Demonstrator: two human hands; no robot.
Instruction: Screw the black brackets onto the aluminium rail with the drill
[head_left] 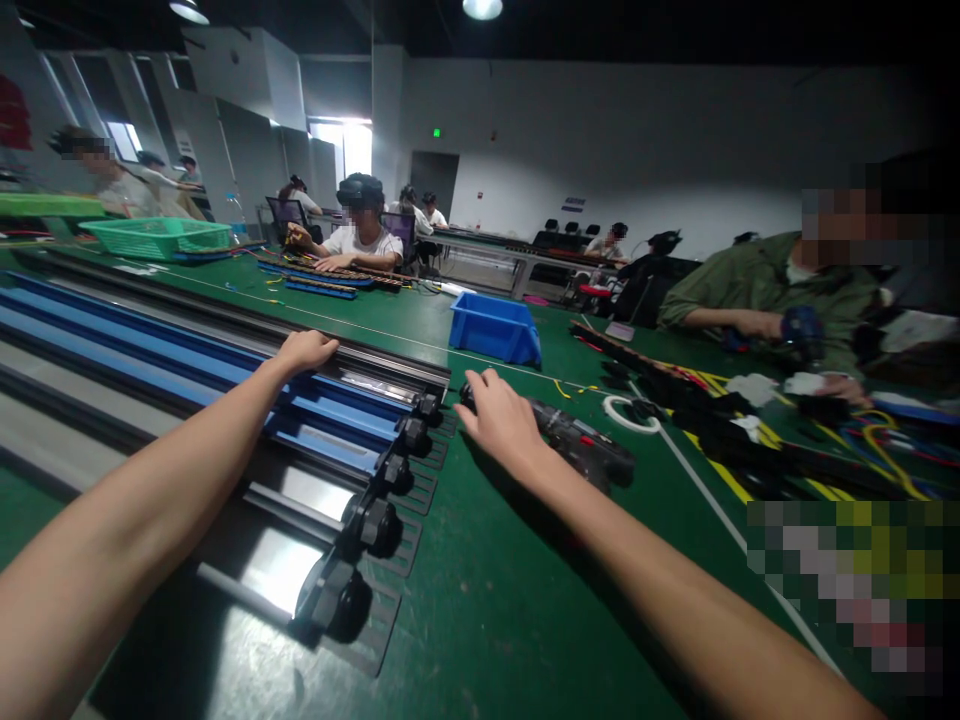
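The left hand (pixel 306 350) is resting on long blue and black rails (pixel 135 345), while the right hand (pixel 501 410) is covering the front end of a black power drill (pixel 585 440) lying on the green table (pixel 487 600). A blue bin (pixel 495 340) is standing just beyond. At right, a green-sleeved person (pixel 750 280) is holding another power tool (pixel 802 335).

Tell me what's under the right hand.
A black drill on the green table. Its body shows right of the right hand, a dark end left of it. The middle is covered, so I can't tell how the fingers meet it.
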